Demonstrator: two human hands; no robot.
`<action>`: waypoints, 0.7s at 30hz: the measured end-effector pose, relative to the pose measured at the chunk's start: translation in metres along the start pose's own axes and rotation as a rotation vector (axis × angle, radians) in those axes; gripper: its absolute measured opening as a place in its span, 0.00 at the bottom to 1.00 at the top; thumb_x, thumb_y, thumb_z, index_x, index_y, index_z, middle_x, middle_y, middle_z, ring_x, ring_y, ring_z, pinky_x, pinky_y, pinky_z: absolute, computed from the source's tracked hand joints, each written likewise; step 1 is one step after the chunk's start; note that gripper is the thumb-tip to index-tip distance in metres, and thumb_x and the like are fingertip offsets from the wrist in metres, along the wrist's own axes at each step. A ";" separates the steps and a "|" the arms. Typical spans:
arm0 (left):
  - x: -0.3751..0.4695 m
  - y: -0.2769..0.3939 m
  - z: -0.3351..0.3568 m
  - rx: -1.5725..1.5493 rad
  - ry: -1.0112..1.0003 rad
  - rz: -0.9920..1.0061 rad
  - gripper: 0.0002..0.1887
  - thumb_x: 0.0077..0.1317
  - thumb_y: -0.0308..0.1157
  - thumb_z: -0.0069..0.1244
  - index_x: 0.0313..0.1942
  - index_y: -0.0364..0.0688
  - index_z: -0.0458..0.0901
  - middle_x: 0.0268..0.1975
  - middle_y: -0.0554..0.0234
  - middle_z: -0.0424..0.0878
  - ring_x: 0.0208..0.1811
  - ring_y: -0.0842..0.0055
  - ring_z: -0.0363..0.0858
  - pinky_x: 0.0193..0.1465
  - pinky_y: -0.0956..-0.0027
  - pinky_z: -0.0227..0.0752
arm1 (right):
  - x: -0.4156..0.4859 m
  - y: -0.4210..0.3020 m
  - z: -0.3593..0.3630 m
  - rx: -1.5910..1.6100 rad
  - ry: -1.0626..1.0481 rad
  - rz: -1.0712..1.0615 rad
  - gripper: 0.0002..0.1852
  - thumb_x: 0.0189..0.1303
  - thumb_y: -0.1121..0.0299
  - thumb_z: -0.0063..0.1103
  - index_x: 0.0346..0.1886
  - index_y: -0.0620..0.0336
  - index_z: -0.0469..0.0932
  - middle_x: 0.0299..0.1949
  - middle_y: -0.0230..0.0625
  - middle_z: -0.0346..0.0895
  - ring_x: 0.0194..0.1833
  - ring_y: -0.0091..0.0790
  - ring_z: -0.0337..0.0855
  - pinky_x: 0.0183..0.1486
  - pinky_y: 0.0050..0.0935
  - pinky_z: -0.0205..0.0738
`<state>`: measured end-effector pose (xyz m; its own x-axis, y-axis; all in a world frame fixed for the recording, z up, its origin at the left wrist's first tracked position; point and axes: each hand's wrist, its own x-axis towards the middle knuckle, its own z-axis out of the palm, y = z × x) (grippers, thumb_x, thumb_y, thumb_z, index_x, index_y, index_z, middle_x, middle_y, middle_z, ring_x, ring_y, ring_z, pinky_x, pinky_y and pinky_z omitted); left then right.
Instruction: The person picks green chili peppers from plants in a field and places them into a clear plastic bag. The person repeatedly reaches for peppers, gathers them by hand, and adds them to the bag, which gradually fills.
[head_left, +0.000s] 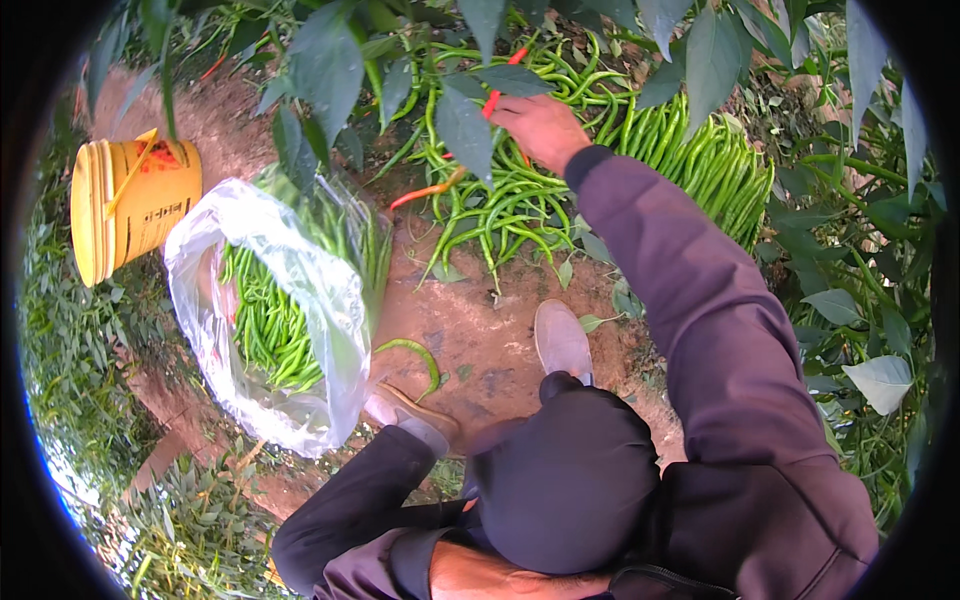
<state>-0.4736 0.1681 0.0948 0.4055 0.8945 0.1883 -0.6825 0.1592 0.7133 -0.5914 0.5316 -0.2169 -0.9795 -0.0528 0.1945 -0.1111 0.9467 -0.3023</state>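
My right hand (541, 133) reaches over a loose heap of long green chili peppers (517, 202) on the ground. Its fingertips close on a red chili pepper (491, 104), partly covered by a hanging leaf. An orange-red chili pepper (427, 189) lies at the heap's left edge. To the right, under my forearm, more green chili peppers (690, 165) lie in a neat, aligned pile. My left hand (480, 571) shows only in part at the bottom edge, by my lap; its fingers are hidden. An open clear plastic bag (349, 300) stands to the left, with green peppers (274, 322) inside.
A yellow plastic bucket (161, 199) with printed writing lies tipped at the far left. One green pepper (420, 360) rests on bare soil (480, 330) between my shoes (562, 341). Leafy pepper plants (330, 67) overhang the top and crowd the right side.
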 end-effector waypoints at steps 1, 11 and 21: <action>0.002 -0.001 0.003 -0.022 -0.007 -0.011 0.43 0.75 0.37 0.61 0.76 0.19 0.54 0.72 0.21 0.67 0.76 0.46 0.69 0.78 0.58 0.62 | -0.004 -0.003 -0.009 0.018 0.081 -0.035 0.18 0.55 0.78 0.60 0.51 0.55 0.84 0.54 0.30 0.83 0.55 0.41 0.81 0.59 0.38 0.81; 0.025 0.010 0.028 -0.024 0.014 -0.187 0.39 0.80 0.43 0.53 0.77 0.26 0.56 0.73 0.27 0.69 0.76 0.46 0.68 0.77 0.54 0.63 | -0.016 -0.056 -0.086 0.178 -0.082 0.230 0.15 0.68 0.60 0.64 0.53 0.55 0.85 0.40 0.45 0.88 0.45 0.53 0.88 0.51 0.48 0.82; -0.011 0.030 0.059 0.321 0.824 -0.169 0.20 0.74 0.31 0.60 0.62 0.32 0.81 0.56 0.58 0.88 0.61 0.72 0.84 0.69 0.63 0.75 | -0.010 -0.109 -0.162 1.213 -0.588 0.828 0.12 0.76 0.60 0.62 0.44 0.60 0.82 0.33 0.30 0.86 0.19 0.18 0.70 0.21 0.24 0.67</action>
<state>-0.4630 0.1390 0.1539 -0.1641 0.9050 -0.3924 -0.4004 0.3024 0.8650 -0.5424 0.4803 -0.0350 -0.7284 -0.0554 -0.6829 0.6846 -0.0166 -0.7288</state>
